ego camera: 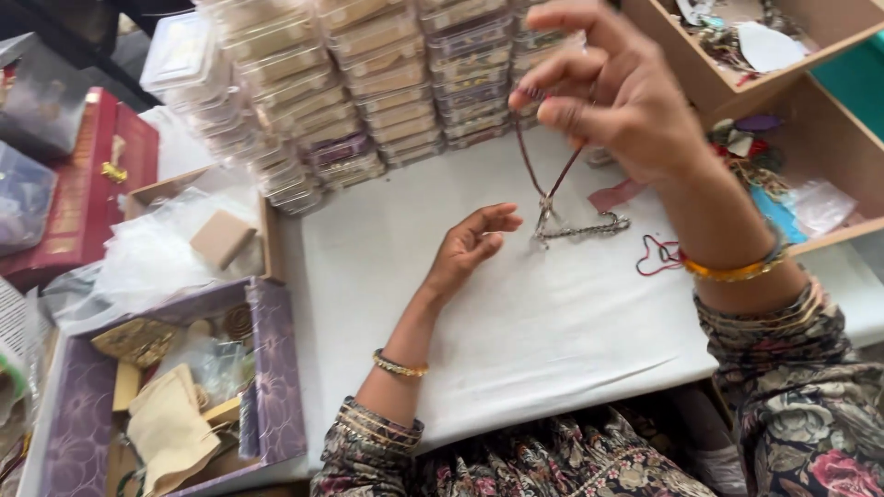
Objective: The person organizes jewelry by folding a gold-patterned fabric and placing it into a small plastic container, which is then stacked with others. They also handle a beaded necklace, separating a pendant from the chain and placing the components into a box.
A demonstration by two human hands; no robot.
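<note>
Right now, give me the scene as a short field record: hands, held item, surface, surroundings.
right hand: raised right hand, fingers pinching a dark red cord
held item: cord hangs down to a silver chain piece lying on the table
left hand: left hand resting palm-up on the white table, beside the chain, holding nothing
back: stacks of clear plastic boxes
left: purple open box with packing bits
right: wooden compartments with trinkets

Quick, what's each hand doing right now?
Left hand: open, palm up on the white table, holding nothing.
Right hand: pinching a thin dark red cord.
</note>
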